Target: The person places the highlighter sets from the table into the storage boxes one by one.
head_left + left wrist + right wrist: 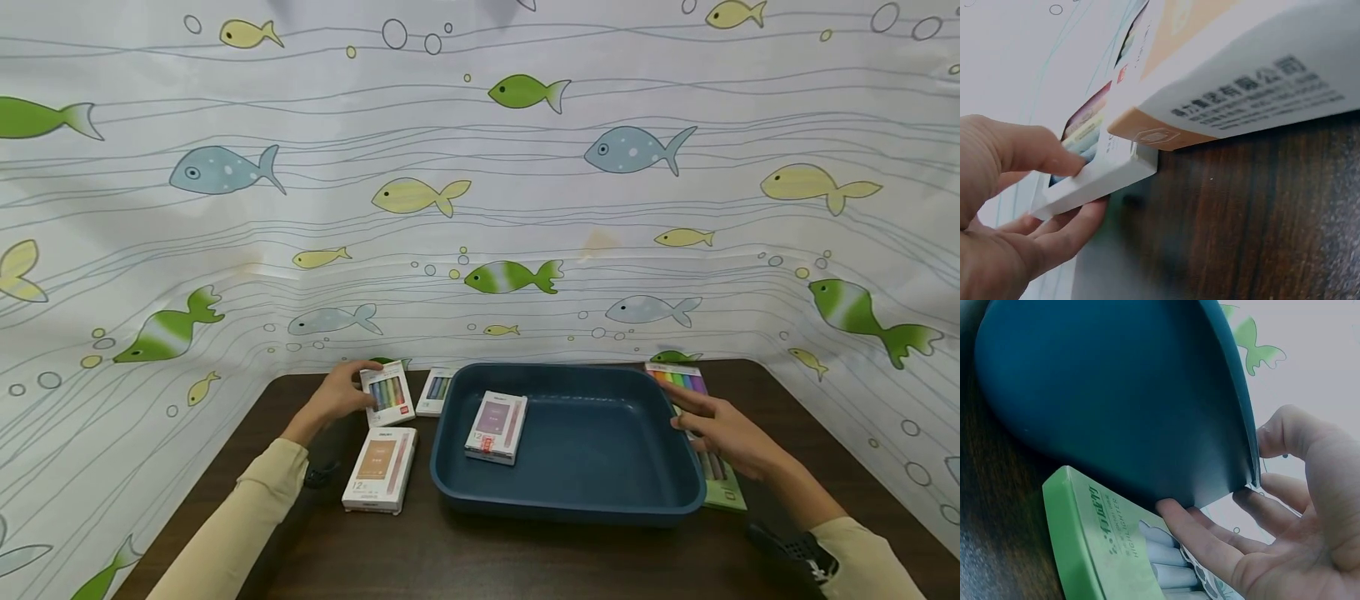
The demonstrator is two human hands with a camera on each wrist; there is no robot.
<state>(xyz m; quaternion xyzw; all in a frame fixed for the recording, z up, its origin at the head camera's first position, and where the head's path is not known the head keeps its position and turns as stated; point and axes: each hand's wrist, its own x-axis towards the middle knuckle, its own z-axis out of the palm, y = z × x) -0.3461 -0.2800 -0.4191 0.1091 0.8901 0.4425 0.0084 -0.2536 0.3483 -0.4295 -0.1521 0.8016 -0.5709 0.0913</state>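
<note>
The left hand (341, 398) pinches a white box of colored sticks (387, 393), thumb on top and fingers under it. That box is left of the blue tray (592, 446), near the back of the dark table (487, 562). The right hand (723, 429) is bent around the tray's right edge, thumb at the rim and fingers on the outside, a little apart. In the tray, over on the left, lies 1 box with a purple front (497, 425) (it says 12). A box with an orange front (380, 468) lies nearer the person. Another white box (433, 392) sits behind the tray's left side. A green highlighter box (720, 487) lies just beside the tray, below the right hand.
</note>
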